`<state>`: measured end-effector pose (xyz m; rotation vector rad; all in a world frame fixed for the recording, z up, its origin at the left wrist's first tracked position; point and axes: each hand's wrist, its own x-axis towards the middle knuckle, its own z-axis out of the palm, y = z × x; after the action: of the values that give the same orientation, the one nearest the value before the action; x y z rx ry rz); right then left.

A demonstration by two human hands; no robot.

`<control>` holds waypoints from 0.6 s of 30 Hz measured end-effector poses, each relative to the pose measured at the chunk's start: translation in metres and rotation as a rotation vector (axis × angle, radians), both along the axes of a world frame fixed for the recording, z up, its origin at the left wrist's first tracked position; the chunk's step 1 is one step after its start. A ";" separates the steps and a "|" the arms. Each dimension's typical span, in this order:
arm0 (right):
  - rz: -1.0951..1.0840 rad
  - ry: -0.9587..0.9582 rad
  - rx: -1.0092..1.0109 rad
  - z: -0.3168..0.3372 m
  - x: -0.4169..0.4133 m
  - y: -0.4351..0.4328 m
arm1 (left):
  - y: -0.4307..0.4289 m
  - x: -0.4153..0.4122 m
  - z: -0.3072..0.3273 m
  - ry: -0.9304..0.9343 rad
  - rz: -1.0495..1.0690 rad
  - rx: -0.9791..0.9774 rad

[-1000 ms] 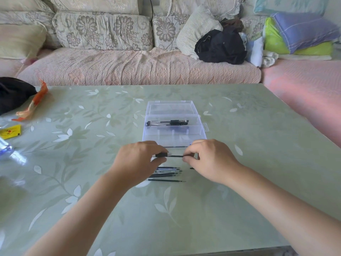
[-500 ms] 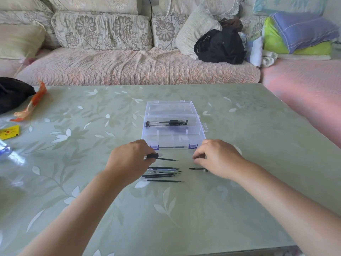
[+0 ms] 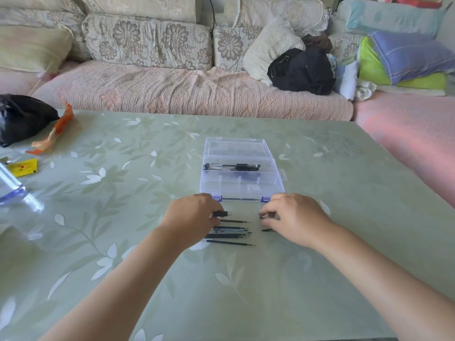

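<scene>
A clear plastic box (image 3: 277, 179) stands open at the table's middle, its lid folded back, with pens (image 3: 231, 166) in the rear compartment. Just in front of it, my left hand (image 3: 192, 217) pinches a short black pen part (image 3: 220, 213) with a clear end. A thin black refill (image 3: 234, 221) lies right below that part. Several more refills and pen barrels (image 3: 229, 235) lie side by side near my left hand. My right hand (image 3: 295, 217) hovers to the right, its fingers curled, pinching a tiny dark piece (image 3: 261, 217). Another short black piece (image 3: 267, 230) lies beneath it.
On the green leaf-patterned table (image 3: 123, 242), a black bag (image 3: 22, 116), an orange wrapper (image 3: 54, 134), a yellow packet (image 3: 23, 166) and a clear bottle (image 3: 9, 185) sit at the left. A sofa (image 3: 187, 89) with cushions and bedding runs along the far side.
Both hands held one refill between them. The right hand let go and moved right. The left hand lowered toward the table, and the refill now lies under the black part.
</scene>
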<state>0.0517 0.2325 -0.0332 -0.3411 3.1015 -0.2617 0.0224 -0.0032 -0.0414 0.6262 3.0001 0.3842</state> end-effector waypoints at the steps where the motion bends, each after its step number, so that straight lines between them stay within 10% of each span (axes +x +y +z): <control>1: -0.012 0.019 -0.032 0.004 0.000 -0.002 | 0.000 0.000 0.000 -0.004 -0.013 0.004; 7: -0.070 0.125 -0.191 0.028 -0.029 -0.019 | -0.009 -0.009 0.013 0.071 -0.003 0.087; 18: -0.046 -0.438 0.117 0.049 -0.081 -0.075 | -0.035 -0.021 0.022 -0.004 0.056 0.225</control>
<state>-0.0290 0.1576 0.0155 -0.1796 2.6795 -0.1315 0.0016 -0.0387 -0.0190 0.5548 3.0002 0.7338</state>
